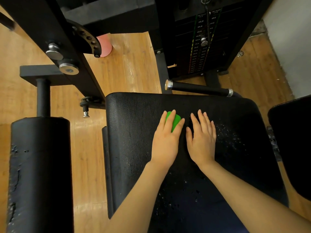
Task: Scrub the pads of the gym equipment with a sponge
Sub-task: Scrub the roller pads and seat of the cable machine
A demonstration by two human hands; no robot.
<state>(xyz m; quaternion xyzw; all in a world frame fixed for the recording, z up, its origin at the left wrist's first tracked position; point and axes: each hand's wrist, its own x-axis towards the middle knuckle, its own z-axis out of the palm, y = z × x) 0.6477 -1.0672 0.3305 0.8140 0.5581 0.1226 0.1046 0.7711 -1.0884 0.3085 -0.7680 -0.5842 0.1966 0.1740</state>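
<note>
A black padded seat of a gym machine fills the middle of the view, wet with droplets and white foam specks on its right side. My left hand lies on a green sponge, pressing it onto the pad with straight fingers; only part of the sponge shows between my fingers. Just to the right, my right hand rests flat on the pad with its fingers spread, holding nothing.
A worn black roller pad stands at the left. A second black pad is at the right edge. Behind the seat are a black handle bar, the weight stack and a pink cylinder on the wooden floor.
</note>
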